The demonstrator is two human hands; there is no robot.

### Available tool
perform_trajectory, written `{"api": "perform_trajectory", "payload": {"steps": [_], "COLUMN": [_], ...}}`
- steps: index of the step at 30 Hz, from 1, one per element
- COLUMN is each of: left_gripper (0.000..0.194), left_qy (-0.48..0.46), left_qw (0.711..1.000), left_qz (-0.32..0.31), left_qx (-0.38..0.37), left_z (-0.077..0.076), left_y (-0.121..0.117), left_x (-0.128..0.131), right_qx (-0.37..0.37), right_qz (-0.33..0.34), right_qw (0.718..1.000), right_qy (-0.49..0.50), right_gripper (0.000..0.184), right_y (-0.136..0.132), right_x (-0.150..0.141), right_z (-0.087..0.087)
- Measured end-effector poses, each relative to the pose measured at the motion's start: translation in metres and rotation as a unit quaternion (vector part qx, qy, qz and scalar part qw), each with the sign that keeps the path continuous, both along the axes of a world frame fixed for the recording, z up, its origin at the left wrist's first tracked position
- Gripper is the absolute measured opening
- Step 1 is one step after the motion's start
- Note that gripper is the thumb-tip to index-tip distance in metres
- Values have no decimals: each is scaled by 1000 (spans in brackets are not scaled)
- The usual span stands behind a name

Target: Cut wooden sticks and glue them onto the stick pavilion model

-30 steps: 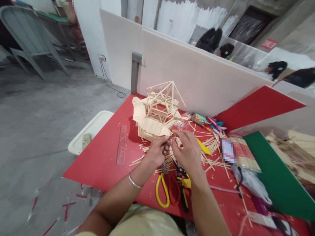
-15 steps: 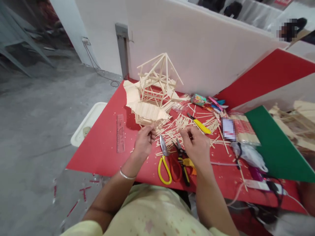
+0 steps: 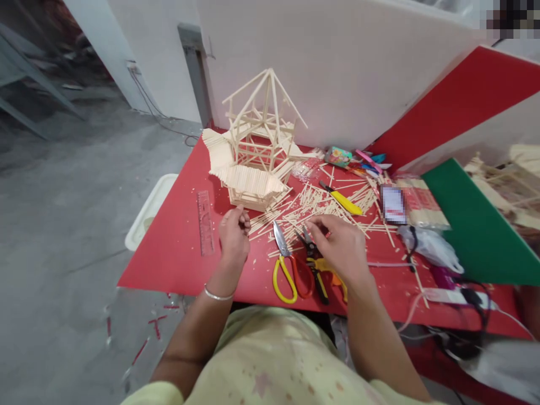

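The model (image 3: 248,180) is placed near twelve o'clock from the wearer, beyond the left hand (image 3: 235,232); contact between them cannot be made out. The left fingers are loosely curled and the right hand's (image 3: 341,242) thumb and forefinger are drawn close together; whether a small piece is held by either cannot be told. If sticks (image 3: 301,209) are being readied, each is probably best checked against the model before being fixed, with support given low, since the open top frame seems easily knocked. The scissors (image 3: 286,253), pointed towards twelve between the hands, should be given room. Towards two o'clock, sticks are held in a clear pack (image 3: 422,202); nearby, a bag (image 3: 436,250) is slumped, its contents unreadable.
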State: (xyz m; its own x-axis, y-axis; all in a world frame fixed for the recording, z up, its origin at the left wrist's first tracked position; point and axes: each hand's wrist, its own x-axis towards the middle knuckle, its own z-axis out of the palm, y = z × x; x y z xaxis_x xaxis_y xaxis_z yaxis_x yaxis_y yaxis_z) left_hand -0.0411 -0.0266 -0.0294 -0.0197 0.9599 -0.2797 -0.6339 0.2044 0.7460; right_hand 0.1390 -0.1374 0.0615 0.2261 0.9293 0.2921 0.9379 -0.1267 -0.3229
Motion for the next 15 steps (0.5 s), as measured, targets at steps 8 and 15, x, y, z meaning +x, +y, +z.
{"api": "perform_trajectory", "payload": {"steps": [8,15], "left_gripper": [31,26], "left_qy": [45,-47], "left_qw": [998,982], "left_qz": [-39,-177], "left_qx": [21,-36], "left_z": [3,38], "left_y": [-6,-13], "left_x": [15,23], "right_qx": [8,44], "right_qz": [70,76], "right_qw": [995,993], "right_qy": [63,75], "right_gripper": [22,23], "right_y": [13,17], "right_x": [-8,-3], "right_z": [-7,0]}}
